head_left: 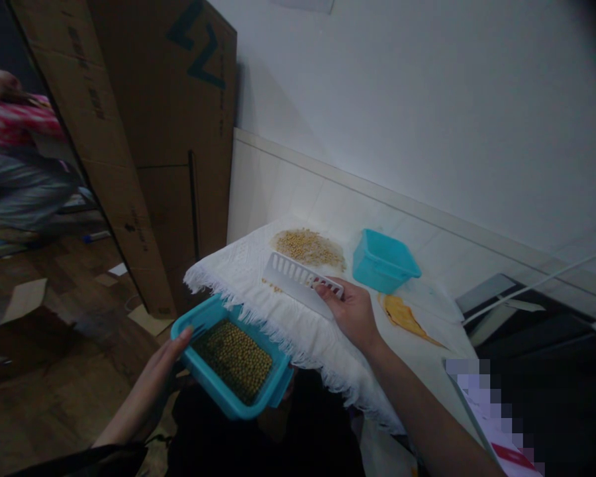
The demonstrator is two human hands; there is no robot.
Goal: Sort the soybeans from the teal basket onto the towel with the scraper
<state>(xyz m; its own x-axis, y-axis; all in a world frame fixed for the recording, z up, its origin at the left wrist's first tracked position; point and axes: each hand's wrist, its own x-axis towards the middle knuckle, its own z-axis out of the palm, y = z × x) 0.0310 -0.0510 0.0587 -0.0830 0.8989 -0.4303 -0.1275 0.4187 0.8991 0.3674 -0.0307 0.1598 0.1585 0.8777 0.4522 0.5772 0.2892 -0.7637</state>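
Note:
My left hand (156,377) grips the near-left edge of a teal rectangular container (206,381) filled with small green beans (233,358). It is held below the front edge of a table covered by a white fringed cloth (278,318). My right hand (350,311) holds a white slotted plastic scraper (295,275) flat on the cloth. Behind the scraper lies a loose pile of yellowish beans (308,246). A few stray beans sit on the cloth near the scraper's left end.
A second teal container (383,260) stands at the back by the wall, with an orange-yellow scrap (402,313) in front of it. Tall cardboard boxes (144,132) lean at the left. A person in red sits far left. A white cable (541,281) crosses at right.

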